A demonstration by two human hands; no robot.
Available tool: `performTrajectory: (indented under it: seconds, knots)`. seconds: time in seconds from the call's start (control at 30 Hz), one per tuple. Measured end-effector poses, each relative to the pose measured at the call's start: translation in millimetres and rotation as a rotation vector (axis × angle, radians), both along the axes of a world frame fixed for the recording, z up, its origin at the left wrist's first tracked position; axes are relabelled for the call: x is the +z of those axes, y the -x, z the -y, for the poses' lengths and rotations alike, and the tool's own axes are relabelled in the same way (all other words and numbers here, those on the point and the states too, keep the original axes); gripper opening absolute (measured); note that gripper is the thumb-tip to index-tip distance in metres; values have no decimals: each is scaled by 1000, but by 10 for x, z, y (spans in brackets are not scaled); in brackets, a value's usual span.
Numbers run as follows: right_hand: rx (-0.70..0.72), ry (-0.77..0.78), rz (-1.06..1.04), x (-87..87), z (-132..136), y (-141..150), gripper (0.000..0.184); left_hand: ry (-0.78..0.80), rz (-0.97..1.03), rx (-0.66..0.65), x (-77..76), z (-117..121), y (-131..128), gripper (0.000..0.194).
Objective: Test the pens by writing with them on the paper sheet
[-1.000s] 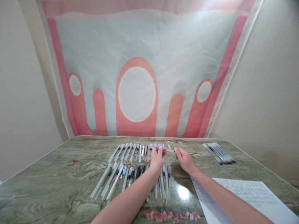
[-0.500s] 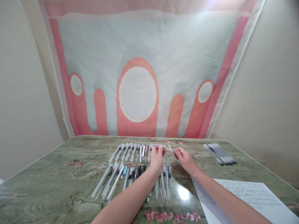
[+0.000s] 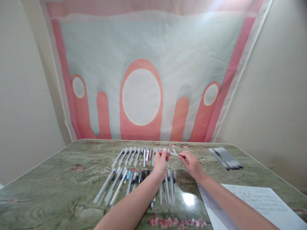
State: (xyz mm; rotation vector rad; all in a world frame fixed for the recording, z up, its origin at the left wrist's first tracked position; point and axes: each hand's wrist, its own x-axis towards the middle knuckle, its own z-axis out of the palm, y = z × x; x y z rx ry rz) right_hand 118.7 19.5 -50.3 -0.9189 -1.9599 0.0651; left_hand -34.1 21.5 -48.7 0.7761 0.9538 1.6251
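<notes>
Between my two hands is a slim, pale translucent pen point(image 3: 173, 153), held nearly level above the table. My left hand point(image 3: 160, 162) is closed around its left part. At the other end, the thumb and fingers of my right hand point(image 3: 191, 162) pinch the dark tip; whether that is a separate small part is too small to tell. A back row of pens point(image 3: 130, 156) lies just left of and behind my left hand. Closer to me, a front row of pens and clear barrels point(image 3: 112, 188) is partly covered by my left forearm.
A neat bundle of pens point(image 3: 225, 158) lies at the right of the wood-patterned table point(image 3: 59, 185). Sheets of handwritten paper point(image 3: 259, 201) sit at the front right, partly under my right forearm. Behind the table hangs a pink and grey patterned cloth point(image 3: 141, 38).
My right hand's fingers have shifted slightly and now pinch the pen's end from above. The pen tilts a little differently; my left hand has barely moved.
</notes>
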Motion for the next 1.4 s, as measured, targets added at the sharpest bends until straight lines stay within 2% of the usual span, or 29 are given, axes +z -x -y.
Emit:
performTrajectory:
  seconds: [0.2, 0.67, 0.93, 1.07, 1.17, 1.23, 1.4]
  knots:
    - [3, -167, 39, -43, -28, -39, 14, 33, 21, -19, -4, 0, 4, 36]
    - [-22, -160, 114, -32, 5, -53, 18, 18, -133, 57, -20, -31, 19, 34]
    - [-50, 14, 100, -38, 52, 7, 32, 7, -140, 59, -10, -15, 11, 34]
    - [-42, 255, -39, -46, 80, 78, 42, -9, -91, 31, -3, -14, 5, 33]
    - [26, 456, -185, -58, 68, 115, 45, -16, -65, 12, -6, -25, 6, 31]
    - [69, 533, -270, -67, 52, 127, 46, -8, -38, 14, -14, -37, 10, 30]
    - [74, 500, -287, -55, 33, 120, 40, -5, 27, 9, -36, -59, 21, 26]
